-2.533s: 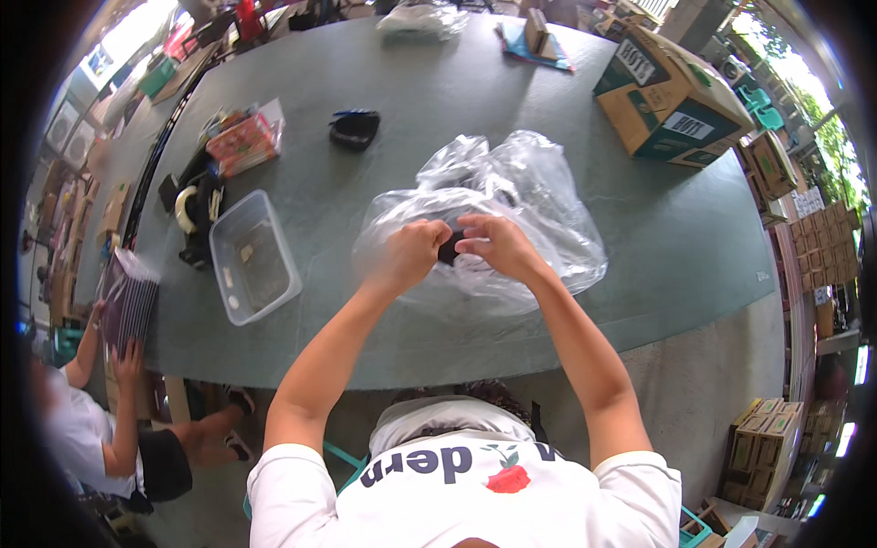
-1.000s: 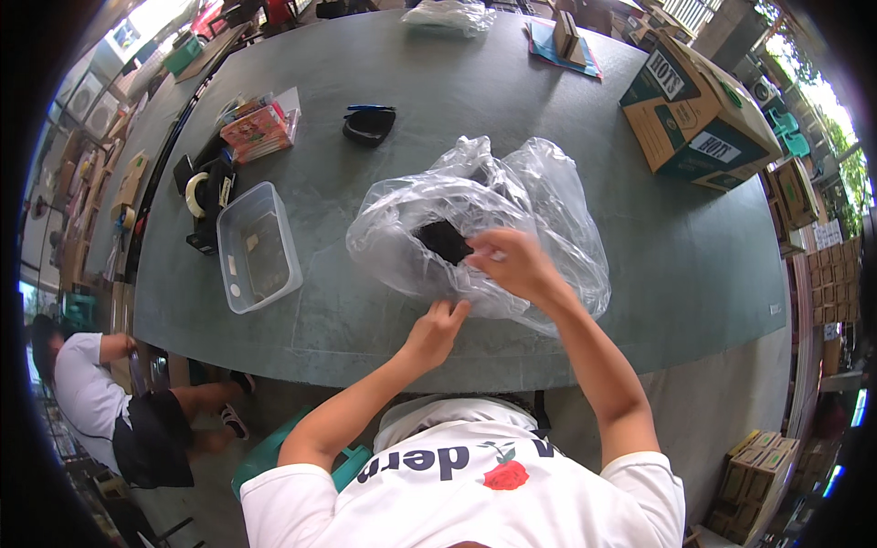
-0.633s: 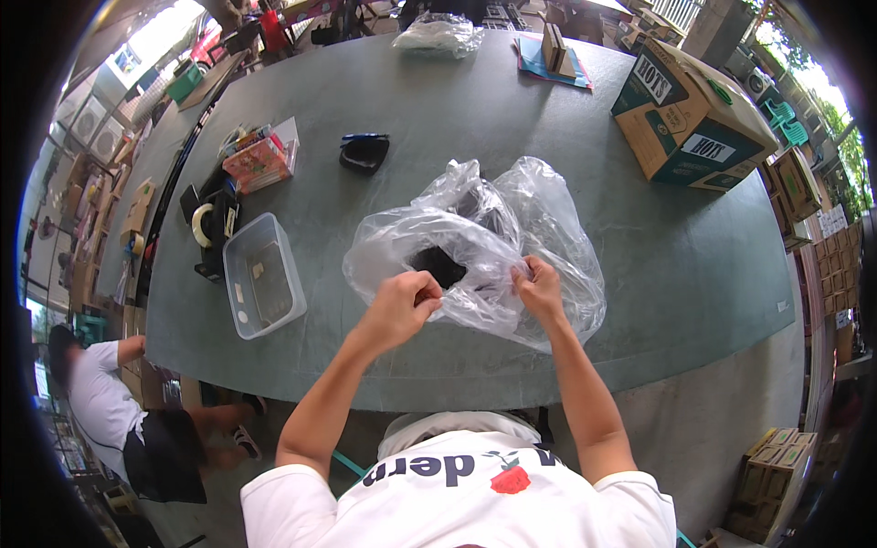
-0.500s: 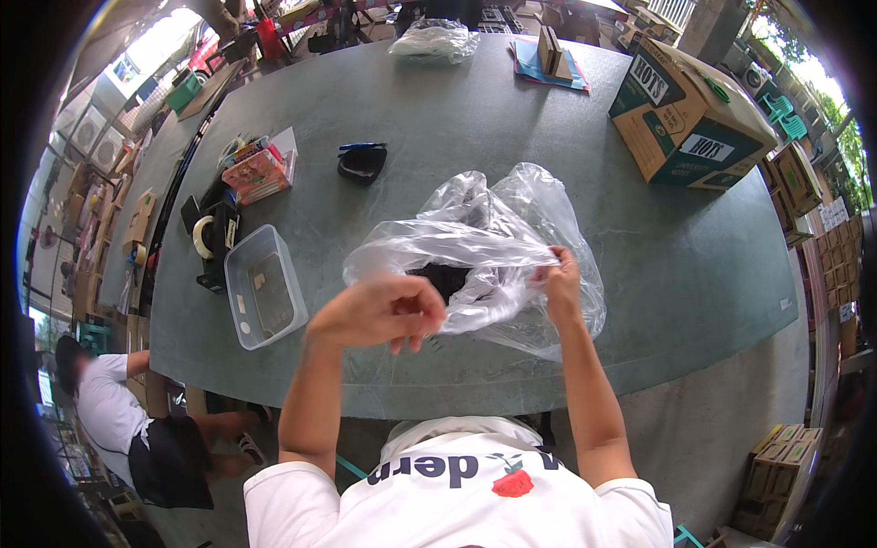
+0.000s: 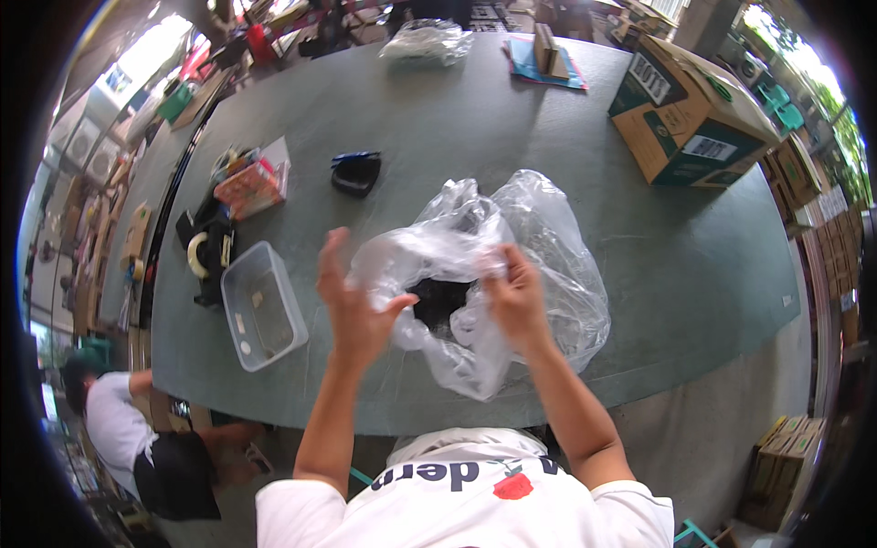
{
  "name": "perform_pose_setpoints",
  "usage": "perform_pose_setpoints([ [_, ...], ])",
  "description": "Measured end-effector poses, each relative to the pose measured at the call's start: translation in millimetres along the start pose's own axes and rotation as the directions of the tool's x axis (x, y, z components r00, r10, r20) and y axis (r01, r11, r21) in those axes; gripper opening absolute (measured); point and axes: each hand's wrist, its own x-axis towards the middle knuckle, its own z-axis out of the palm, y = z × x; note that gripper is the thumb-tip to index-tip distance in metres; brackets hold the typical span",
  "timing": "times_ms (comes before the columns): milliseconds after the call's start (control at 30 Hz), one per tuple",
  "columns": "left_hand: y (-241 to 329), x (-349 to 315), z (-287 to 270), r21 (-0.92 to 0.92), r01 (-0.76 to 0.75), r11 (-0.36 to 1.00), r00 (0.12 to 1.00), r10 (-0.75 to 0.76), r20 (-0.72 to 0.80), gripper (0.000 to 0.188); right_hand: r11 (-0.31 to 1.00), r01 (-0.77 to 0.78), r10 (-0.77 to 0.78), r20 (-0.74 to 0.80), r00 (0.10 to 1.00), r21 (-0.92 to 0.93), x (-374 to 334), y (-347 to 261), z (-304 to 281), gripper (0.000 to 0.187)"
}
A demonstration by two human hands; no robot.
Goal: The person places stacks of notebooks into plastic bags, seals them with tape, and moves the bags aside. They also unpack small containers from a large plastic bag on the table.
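Observation:
A crumpled clear plastic bag (image 5: 559, 260) lies in front of me on the grey-green table (image 5: 694, 274), its mouth facing me. Through the opening shows something dark (image 5: 441, 309), its kind unclear. At the bag's left edge is my left hand (image 5: 354, 315), thumb and fingers spread; it seems to touch the plastic with the thumb side, without gripping. My right hand (image 5: 516, 297) pinches the rim of the bag on the right side of the mouth. Both hands are slightly blurred.
Left of the bag stands an open clear plastic box (image 5: 290, 306) with small bits inside. Beyond it are a black tape dispenser (image 5: 216, 260) and a pile of stationery (image 5: 251, 187). A dark pouch (image 5: 356, 175) lies farther off. A large carton (image 5: 671, 128) stands far right. A person (image 5: 123, 420) is at the left.
My left hand has swung up and its fingers have opened out. The right hand has moved left and nearer with the bag's rim, and the mouth now gapes wider.

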Motion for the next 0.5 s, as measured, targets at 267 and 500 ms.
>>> perform_pose_setpoints([
  [267, -6, -21, 35, -0.603, 0.301, 0.738, 0.924, -0.070, 0.376, 0.095, 0.958, 0.087, -0.063, 0.097, 0.993, -0.275, 0, 23, 86, 0.014],
  [500, -33, -16, 91, -0.812, 0.457, 0.364, 0.888, -0.125, 0.443, 0.016, 0.781, 0.622, -0.400, 0.715, 0.574, -0.063, -4, 6, 44, 0.013],
])
